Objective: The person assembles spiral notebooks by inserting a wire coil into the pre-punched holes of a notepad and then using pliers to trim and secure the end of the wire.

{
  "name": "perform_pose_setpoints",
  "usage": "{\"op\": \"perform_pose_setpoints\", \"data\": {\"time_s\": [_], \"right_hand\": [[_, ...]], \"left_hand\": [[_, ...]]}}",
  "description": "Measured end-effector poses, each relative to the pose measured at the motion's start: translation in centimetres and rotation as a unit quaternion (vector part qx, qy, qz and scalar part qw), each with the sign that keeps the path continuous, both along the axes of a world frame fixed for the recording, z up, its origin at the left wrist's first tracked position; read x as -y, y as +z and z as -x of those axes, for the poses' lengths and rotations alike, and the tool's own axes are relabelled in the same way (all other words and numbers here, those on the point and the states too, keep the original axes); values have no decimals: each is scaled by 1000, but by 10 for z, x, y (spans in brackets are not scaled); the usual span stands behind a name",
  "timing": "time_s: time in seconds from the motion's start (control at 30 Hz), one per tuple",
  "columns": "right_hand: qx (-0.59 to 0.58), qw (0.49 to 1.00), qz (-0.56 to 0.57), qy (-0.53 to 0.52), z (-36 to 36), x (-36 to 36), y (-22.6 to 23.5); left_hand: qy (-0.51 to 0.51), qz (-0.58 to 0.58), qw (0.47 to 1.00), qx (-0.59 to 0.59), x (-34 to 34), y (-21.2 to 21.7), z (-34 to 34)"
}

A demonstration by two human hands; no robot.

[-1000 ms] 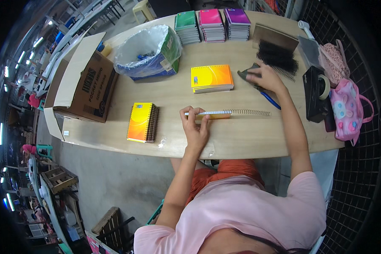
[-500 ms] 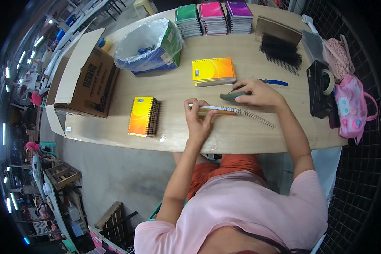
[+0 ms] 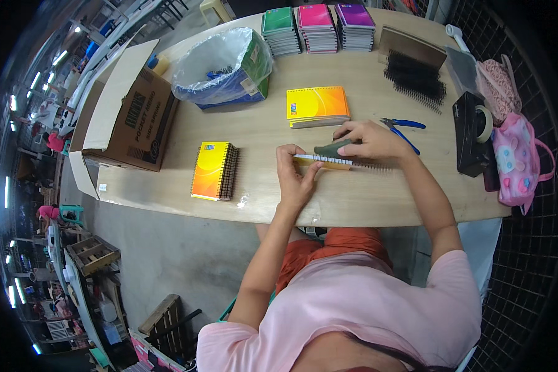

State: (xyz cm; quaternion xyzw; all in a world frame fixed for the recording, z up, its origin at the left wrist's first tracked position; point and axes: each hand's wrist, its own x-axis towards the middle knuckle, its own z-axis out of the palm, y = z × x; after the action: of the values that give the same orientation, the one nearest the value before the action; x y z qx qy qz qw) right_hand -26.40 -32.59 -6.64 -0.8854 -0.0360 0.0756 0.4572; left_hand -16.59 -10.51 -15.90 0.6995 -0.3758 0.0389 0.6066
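My left hand [image 3: 296, 177] pinches a small yellow notebook [image 3: 335, 165] stood on edge, its punched white page edge facing up. A thin wire coil [image 3: 378, 168] sticks out from the notebook's right end and looks blurred. Closed on a dark green pad [image 3: 332, 149], my right hand [image 3: 367, 141] holds it against or just above the notebook's spine edge. Pliers with blue handles [image 3: 405, 124] lie just right of my right hand. Behind the hands is a stack of yellow-orange notebooks [image 3: 317, 103]. Left of them, another stack of coil-bound yellow notebooks [image 3: 212, 170] rests on the table.
An open cardboard box [image 3: 139, 124] and a plastic-lined carton [image 3: 254, 77] stand on the left. Green [image 3: 281, 31], pink [image 3: 317, 30] and purple notebook stacks [image 3: 356, 28] line the back. Loose black coils [image 3: 415, 77], a tape dispenser [image 3: 468, 136] and a pink pouch [image 3: 516, 158] occupy the right.
My right hand has brought the green pad left and down to the notebook's spine edge. The pliers, partly hidden before, now show more fully. The protruding coil has become blurred.
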Motion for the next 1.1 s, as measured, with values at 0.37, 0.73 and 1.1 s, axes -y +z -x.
{"op": "perform_pose_setpoints", "data": {"time_s": [0.37,0.73,1.1], "right_hand": [[7,921,-389,-23,-7,-6,-19],[109,982,-136,66,-24,-5,-27],[-12,992,-125,-16,-23,-14,-13]], "left_hand": [[-11,2,1000,-15,-1,-3,0],[-129,136,944,-272,-31,-6,-24],[-135,155,928,-311,-30,-6,-21]]}}
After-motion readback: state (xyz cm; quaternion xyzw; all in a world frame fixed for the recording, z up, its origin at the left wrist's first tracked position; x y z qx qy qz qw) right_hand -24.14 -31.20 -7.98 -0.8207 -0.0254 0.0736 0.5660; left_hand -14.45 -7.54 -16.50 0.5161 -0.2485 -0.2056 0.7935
